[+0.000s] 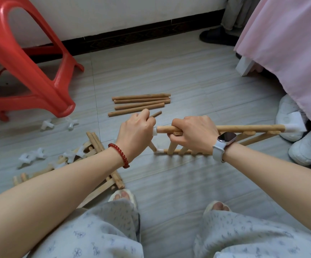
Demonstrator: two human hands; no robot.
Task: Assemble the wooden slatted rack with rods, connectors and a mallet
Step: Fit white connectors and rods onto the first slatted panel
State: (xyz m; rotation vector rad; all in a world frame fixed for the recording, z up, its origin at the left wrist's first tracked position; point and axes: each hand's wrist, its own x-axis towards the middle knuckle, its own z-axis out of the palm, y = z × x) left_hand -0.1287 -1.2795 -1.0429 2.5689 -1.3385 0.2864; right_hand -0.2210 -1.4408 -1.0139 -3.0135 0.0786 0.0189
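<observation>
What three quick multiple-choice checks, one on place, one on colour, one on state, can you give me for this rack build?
1. Where does the loose row of rods lie?
A. On the stool
B. On the floor beyond the hands
C. On the lap

2. What colour is the stool?
A. Blue
B. Green
C. Red

3. What is the right hand doing?
A. Gripping the rack's top rail
B. Resting open on the floor
C. Holding a slipper

Key: 1 B, the rods lie on grey floor past the knuckles. 2 C, its legs are plainly red. 3 A, fingers wrap the rail.

Loose rods (140, 104) lay beyond the left grip (135, 134); connectors (47, 125) to its left; rack (244, 135) extending right of the right grip (193, 134).
</observation>
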